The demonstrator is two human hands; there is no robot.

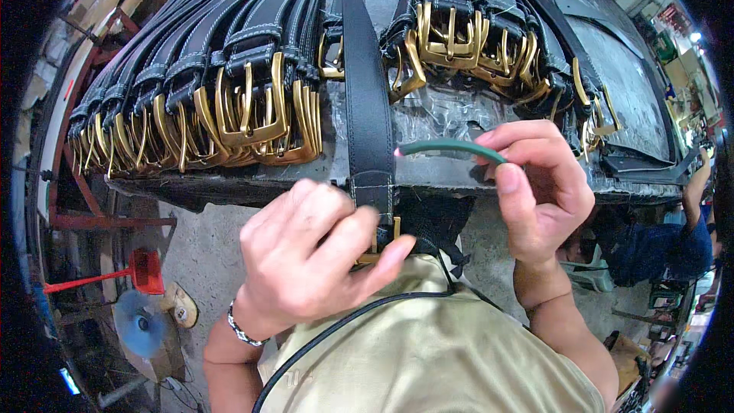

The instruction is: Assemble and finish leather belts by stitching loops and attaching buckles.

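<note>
A black leather belt [369, 99] with pale stitching runs down the middle over the table's front edge, its gold buckle [397, 228] partly hidden by my left hand. Curled and slightly blurred, my left hand [306, 248] grips the belt's buckle end, thumb stretched across beside the buckle; its fingertips are largely hidden. Between thumb and fingers, my right hand [544, 183] pinches a thin, curved green stick [443, 145] that looks like a piece of mosquito coil. The stick's pinkish, glowing tip is close to the belt's right edge, just above the buckle end.
Many black belts with gold buckles [248, 107] lie stacked on the table [329, 164] at left, with another pile [451, 34] at right. A red dustpan [145, 271] and blue fan [141, 323] are at lower left. Another person [657, 248] is at far right.
</note>
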